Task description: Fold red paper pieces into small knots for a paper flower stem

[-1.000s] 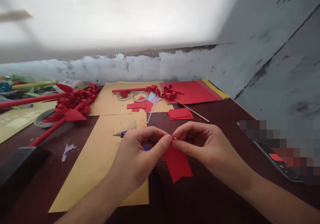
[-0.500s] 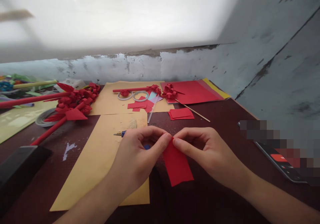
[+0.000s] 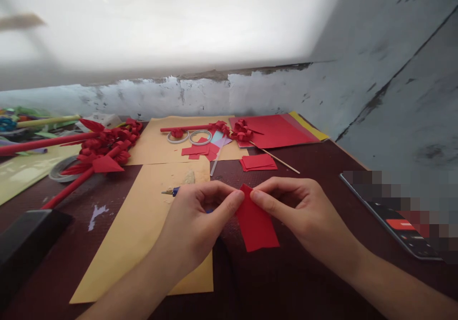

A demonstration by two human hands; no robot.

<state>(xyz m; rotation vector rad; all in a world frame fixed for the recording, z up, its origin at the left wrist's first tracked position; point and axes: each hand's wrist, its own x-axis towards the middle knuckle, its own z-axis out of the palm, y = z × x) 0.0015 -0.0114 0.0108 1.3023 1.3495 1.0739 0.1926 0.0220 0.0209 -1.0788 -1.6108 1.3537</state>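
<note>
Evidently both hands are busy with the same scrap. The left hand [image 3: 198, 220], over the right edge of the long tan sheet [image 3: 143, 234], pinches the top of a red paper strip [image 3: 257, 224] between thumb and fingers; the right hand [image 3: 304, 210], farther right of the long tan sheet, nips the strip's other top side just as narrowly. That strip is off the sheet's right edge, above the dark desk [image 3: 304, 286], its free end slanting down toward the person. Left of the long tan sheet I see a black block [image 3: 36, 229]; well to its right lies a phone [image 3: 404, 232], partly blurred out. On the sheet, a metal-tipped blue tool [image 3: 167, 192] pokes out past the left hand. Beyond its far right corner rest stacked red slips [image 3: 259, 162] and a thin stick [image 3: 281, 161]; left of its far end, red paper flowers [image 3: 103, 148]. A second tan sheet [image 3: 150, 143] borders its far edge, bearing two tape rolls [image 3: 201, 144]. Farthest behind it stands a chipped wall [image 3: 161, 98].
</note>
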